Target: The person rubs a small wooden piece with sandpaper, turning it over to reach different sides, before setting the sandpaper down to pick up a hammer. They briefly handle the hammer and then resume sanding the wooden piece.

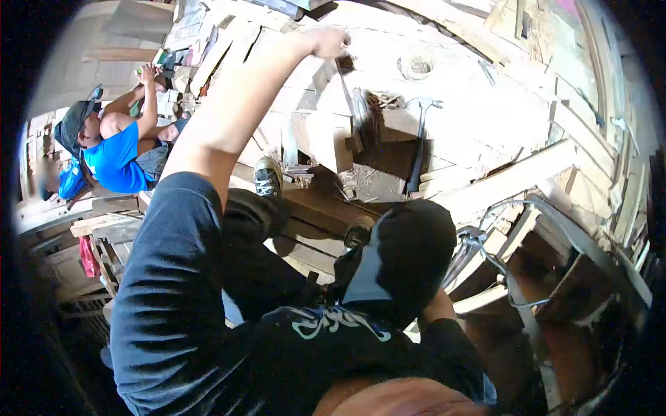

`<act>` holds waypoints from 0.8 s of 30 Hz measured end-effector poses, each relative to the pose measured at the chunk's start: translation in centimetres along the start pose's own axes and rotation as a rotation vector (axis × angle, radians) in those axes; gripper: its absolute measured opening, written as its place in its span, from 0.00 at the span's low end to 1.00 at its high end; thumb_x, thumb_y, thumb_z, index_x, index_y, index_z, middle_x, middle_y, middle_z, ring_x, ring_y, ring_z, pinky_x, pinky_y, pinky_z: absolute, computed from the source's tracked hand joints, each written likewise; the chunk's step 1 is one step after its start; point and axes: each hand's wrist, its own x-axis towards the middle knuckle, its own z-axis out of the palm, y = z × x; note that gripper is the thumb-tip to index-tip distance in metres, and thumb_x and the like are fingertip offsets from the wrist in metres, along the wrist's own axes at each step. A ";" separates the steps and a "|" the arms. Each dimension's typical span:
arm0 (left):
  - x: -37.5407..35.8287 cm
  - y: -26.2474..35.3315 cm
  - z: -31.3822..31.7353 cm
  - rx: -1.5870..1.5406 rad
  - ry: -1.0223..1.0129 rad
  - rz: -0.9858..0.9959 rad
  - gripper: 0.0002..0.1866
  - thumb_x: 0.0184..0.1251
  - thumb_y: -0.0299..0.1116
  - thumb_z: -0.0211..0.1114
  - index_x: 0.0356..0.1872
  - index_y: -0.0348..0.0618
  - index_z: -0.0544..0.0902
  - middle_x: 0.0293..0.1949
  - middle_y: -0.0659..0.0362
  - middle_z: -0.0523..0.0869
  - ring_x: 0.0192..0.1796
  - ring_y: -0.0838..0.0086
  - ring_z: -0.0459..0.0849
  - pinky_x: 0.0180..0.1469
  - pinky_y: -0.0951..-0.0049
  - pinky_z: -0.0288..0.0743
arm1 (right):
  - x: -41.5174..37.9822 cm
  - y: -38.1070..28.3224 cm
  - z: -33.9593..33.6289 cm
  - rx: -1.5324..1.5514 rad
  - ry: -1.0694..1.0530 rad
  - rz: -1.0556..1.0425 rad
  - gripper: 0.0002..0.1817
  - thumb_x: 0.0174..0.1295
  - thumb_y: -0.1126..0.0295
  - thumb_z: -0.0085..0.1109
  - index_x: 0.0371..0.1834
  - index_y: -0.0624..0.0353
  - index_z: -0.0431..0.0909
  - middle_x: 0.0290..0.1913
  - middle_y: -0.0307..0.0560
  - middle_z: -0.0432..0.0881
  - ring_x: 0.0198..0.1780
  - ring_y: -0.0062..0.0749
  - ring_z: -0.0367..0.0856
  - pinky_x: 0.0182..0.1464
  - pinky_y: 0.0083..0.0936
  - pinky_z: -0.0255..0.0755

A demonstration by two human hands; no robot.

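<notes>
My left arm stretches up across the view, and my left hand is closed over the brightly lit wood. Whatever its fingers hold, if anything, is hidden; a dark patch lies just below it. A claw hammer with a dark handle rests to the right, head pointing away from me. Near it is a small round container, its contents washed out by glare. A wooden block stands below my left hand. My right forearm passes behind my raised knee, which hides my right hand.
A co-worker in a blue shirt and dark cap squats at the left, hands raised. Planks and wood scraps lie all around. A bent metal frame with cables is at the right. My shoe rests among boards.
</notes>
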 end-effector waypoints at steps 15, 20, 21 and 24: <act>-14.8 -4.1 13.1 -0.443 0.326 -0.142 0.17 0.67 0.43 0.61 0.47 0.43 0.84 0.40 0.47 0.87 0.43 0.54 0.86 0.48 0.61 0.78 | -2.4 3.5 0.7 0.051 0.120 -0.122 0.16 0.65 0.72 0.59 0.52 0.70 0.72 0.44 0.54 0.82 0.45 0.36 0.81 0.49 0.28 0.75; -17.3 -7.5 31.3 -1.169 0.504 -0.742 0.19 0.68 0.43 0.62 0.46 0.36 0.84 0.31 0.58 0.86 0.33 0.73 0.81 0.38 0.71 0.75 | 2.9 -1.5 1.1 0.041 0.016 -0.453 0.16 0.65 0.73 0.59 0.52 0.70 0.72 0.44 0.54 0.82 0.45 0.36 0.81 0.49 0.28 0.75; -18.6 -6.4 30.5 -1.322 0.444 -0.700 0.18 0.68 0.43 0.61 0.45 0.36 0.84 0.31 0.59 0.85 0.33 0.74 0.80 0.36 0.71 0.73 | 3.8 -4.9 -0.7 -0.052 -0.068 -0.498 0.16 0.66 0.75 0.58 0.54 0.71 0.71 0.47 0.54 0.81 0.48 0.33 0.80 0.52 0.28 0.74; -18.3 -7.0 35.2 -1.521 0.451 -0.761 0.16 0.70 0.42 0.61 0.43 0.38 0.82 0.30 0.60 0.81 0.35 0.75 0.76 0.38 0.72 0.70 | 2.2 -22.3 -2.7 -0.203 -0.286 -0.516 0.18 0.65 0.77 0.59 0.56 0.72 0.70 0.52 0.56 0.79 0.56 0.33 0.78 0.60 0.28 0.71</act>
